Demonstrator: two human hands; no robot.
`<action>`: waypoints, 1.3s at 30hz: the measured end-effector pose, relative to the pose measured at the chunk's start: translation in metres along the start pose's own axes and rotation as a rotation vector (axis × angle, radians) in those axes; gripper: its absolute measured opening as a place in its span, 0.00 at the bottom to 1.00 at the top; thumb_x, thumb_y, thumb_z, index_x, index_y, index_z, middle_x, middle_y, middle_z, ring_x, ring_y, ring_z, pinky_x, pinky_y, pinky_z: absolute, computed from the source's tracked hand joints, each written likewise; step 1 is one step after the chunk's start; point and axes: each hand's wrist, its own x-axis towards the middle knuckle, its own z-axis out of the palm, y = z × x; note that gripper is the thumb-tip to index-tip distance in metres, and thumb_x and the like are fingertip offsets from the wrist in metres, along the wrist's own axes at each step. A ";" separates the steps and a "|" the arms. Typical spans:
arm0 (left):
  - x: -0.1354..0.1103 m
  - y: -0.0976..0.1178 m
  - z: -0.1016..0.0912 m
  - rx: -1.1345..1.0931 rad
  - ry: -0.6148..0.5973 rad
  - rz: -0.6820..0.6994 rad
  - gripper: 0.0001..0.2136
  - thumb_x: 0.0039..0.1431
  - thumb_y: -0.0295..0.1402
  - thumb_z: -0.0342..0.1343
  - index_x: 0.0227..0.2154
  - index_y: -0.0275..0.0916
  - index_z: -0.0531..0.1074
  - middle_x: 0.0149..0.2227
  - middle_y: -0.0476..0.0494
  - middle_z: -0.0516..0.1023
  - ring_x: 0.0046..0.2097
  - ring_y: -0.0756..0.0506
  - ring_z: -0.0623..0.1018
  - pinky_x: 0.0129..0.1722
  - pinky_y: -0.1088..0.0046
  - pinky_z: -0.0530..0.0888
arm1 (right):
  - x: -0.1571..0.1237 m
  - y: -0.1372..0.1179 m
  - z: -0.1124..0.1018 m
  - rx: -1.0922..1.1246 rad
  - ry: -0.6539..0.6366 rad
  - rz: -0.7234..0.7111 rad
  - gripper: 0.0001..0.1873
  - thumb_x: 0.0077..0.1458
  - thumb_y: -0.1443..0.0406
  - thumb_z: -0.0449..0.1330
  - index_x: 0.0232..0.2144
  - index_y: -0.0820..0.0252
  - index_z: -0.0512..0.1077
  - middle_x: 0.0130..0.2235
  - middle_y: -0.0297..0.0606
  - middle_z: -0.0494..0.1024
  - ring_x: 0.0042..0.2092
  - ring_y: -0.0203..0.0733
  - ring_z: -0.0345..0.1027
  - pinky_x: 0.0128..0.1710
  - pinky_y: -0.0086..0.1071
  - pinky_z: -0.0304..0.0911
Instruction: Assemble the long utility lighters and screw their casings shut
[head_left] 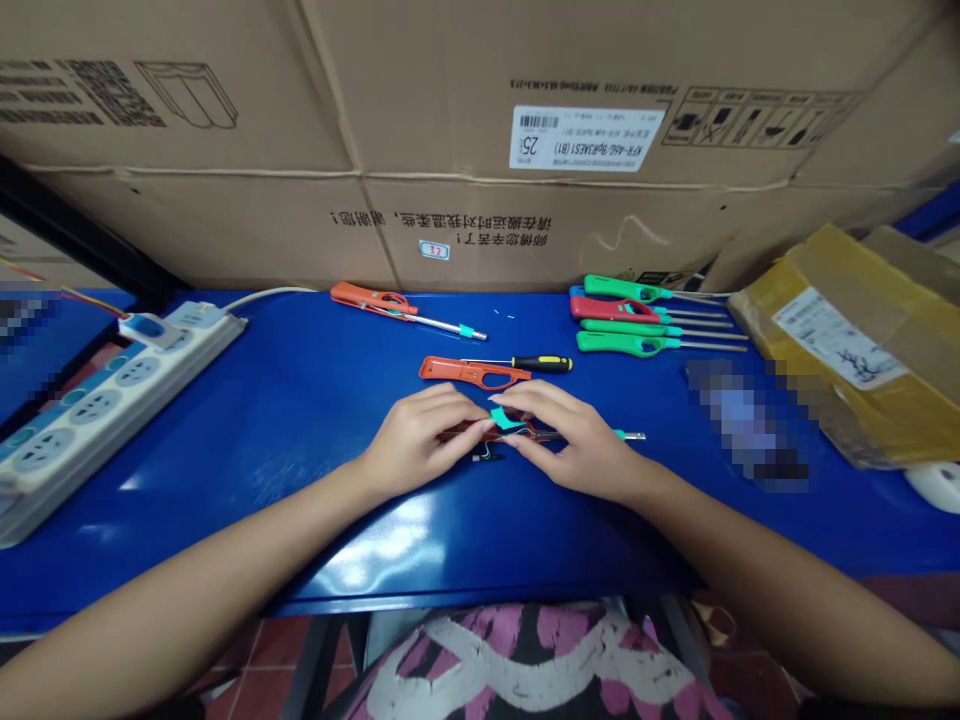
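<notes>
head view: a teal piece [505, 420] is held over an opened lighter [538, 432] near the middle of the blue counter [292, 400]. left hand [427, 435]: grip narrow, thumb and fingers closed at the piece's left edge. right hand [577, 432]: thumb and forefinger placed on either side of it; whether it is gripped there cannot be told. a black component [487, 457] is seen just below, by thin wires. beyond the hands, a screwdriver [551, 364] is laid along an orange shell half [457, 371]. farther back, left: a second lighter [375, 298], internal parts and metal tube exposed in its shell. back right: assembled lighters [615, 343] are lined up beside a yellow-taped package [817, 270]; contents hidden. the rear is bounded by a large cardboard box [450, 130], contents likewise unseen.
</notes>
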 end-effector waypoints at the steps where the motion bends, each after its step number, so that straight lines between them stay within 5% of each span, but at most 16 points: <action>1: 0.000 0.000 0.000 -0.002 -0.015 -0.002 0.06 0.68 0.31 0.56 0.37 0.36 0.77 0.33 0.44 0.82 0.34 0.48 0.78 0.37 0.70 0.75 | 0.000 0.000 -0.001 -0.036 -0.025 -0.024 0.20 0.64 0.66 0.60 0.58 0.56 0.70 0.54 0.45 0.77 0.57 0.45 0.71 0.57 0.42 0.70; 13: 0.002 -0.003 -0.012 0.125 -0.147 0.040 0.09 0.64 0.40 0.61 0.37 0.38 0.77 0.33 0.46 0.80 0.35 0.46 0.75 0.39 0.68 0.69 | 0.003 -0.001 -0.006 -0.087 -0.036 -0.012 0.11 0.62 0.67 0.60 0.48 0.57 0.76 0.44 0.40 0.83 0.46 0.43 0.76 0.49 0.38 0.72; 21: 0.002 -0.005 -0.022 0.168 -0.418 0.139 0.10 0.66 0.41 0.59 0.39 0.40 0.76 0.37 0.46 0.79 0.38 0.46 0.74 0.39 0.68 0.66 | 0.001 0.011 -0.009 -0.063 0.014 0.065 0.10 0.59 0.68 0.62 0.44 0.56 0.76 0.42 0.38 0.82 0.43 0.42 0.75 0.46 0.38 0.72; 28: 0.000 -0.007 -0.017 0.175 -0.353 0.184 0.07 0.69 0.34 0.54 0.39 0.39 0.76 0.36 0.45 0.80 0.37 0.47 0.75 0.37 0.70 0.67 | 0.003 0.014 -0.008 -0.161 0.036 0.094 0.10 0.61 0.67 0.61 0.45 0.57 0.76 0.37 0.38 0.80 0.40 0.42 0.75 0.43 0.39 0.70; 39: -0.001 -0.008 -0.008 -0.046 -0.106 -0.176 0.08 0.70 0.32 0.54 0.36 0.37 0.75 0.33 0.46 0.78 0.35 0.49 0.75 0.37 0.73 0.70 | 0.001 0.012 -0.008 -0.166 -0.074 0.110 0.11 0.62 0.67 0.61 0.47 0.57 0.74 0.37 0.36 0.80 0.41 0.42 0.74 0.46 0.39 0.66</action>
